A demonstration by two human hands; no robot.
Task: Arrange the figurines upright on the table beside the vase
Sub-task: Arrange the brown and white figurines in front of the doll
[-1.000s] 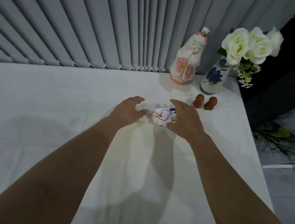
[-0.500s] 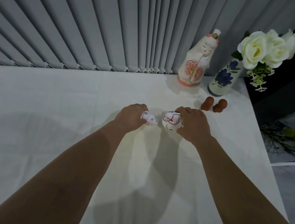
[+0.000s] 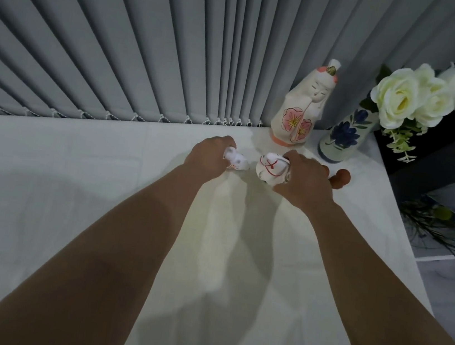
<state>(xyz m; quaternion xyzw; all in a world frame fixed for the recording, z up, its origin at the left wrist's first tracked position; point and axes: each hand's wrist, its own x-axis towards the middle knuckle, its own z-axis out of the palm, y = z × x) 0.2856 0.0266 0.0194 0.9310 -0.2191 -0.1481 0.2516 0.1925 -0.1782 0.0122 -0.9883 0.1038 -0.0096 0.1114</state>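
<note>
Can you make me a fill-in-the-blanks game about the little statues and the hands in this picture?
1. The left hand holds the ____ of the two white figurines.
2. The tall doll stands ____ beside the vase.
3. The roses in the vase are ____ in colour.
4. The brown figurine peeks out behind the ____ hand.

Missing words: smaller; upright; white; right

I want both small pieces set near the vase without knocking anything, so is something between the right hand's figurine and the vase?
Partly. The tall doll stands just left of the vase, and a brown figurine sits beyond the right hand, which holds the white figurine. The table between the doll and the hands looks bare.
</note>
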